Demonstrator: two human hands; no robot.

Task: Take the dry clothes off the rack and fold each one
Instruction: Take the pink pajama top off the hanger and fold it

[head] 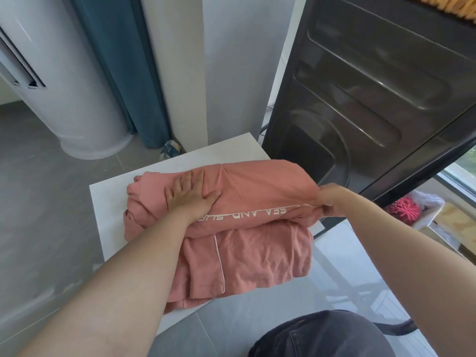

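Observation:
A salmon-pink garment (257, 191) with white lettering along one edge lies folded across a white table (108, 202). Under it, toward me, lies a second pink piece (252, 258) with white piping. My left hand (192, 198) rests flat on the left part of the upper garment, fingers spread and straight. At the garment's right end, my right hand (331, 199) pinches the cloth edge, with fingers curled round a bunched fold. No drying rack shows in this view.
A dark grey appliance (373, 99) stands tilted behind the table on the right. A white cylindrical unit (64, 86) and a blue curtain (123, 73) stand at the back left. A box with pink items (404, 210) sits on the floor at right. My dark-trousered knee (329, 336) is at the bottom.

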